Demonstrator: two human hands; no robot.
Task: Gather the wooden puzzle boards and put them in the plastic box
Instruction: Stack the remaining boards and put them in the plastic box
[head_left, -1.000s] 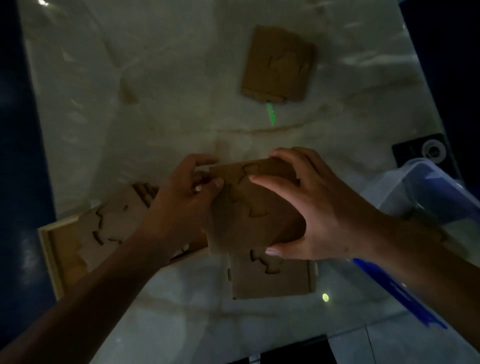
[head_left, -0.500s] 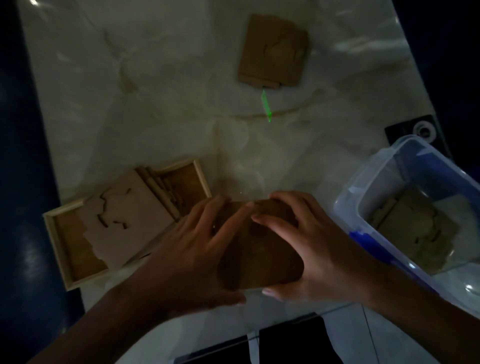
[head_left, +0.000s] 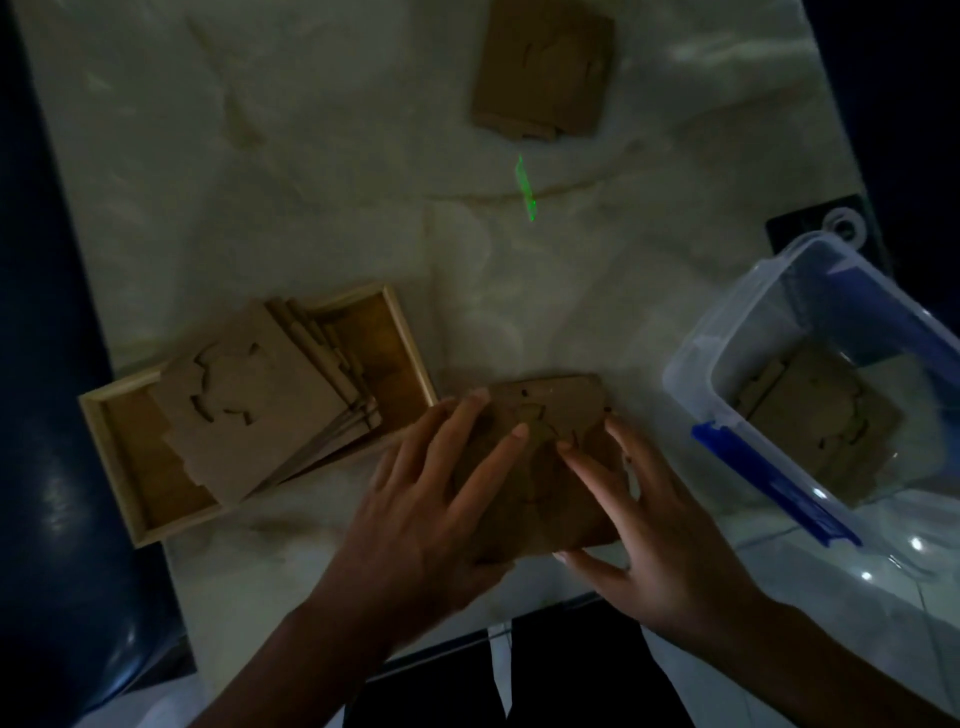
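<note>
A stack of brown wooden puzzle boards (head_left: 545, 415) lies on the table's near edge. My left hand (head_left: 431, 499) rests flat on its left half and my right hand (head_left: 649, 514) covers its right side, fingers spread, thumb at the near edge. A clear plastic box (head_left: 691, 364) with a blue clip stands at the right with a board (head_left: 826, 426) inside. More boards (head_left: 249, 405) lean in a wooden tray (head_left: 114, 462) at the left. Another board stack (head_left: 545, 67) lies at the far side.
The marble table (head_left: 311, 182) is dimly lit, with a green light streak (head_left: 525, 187) in its middle. A black object with a white ring (head_left: 841, 228) sits behind the plastic box. The table's near edge runs just under my wrists.
The boards I held up between both hands have come down onto the table's near edge. My fingers have spread out flat over them. The view has shifted, showing the plastic box more fully.
</note>
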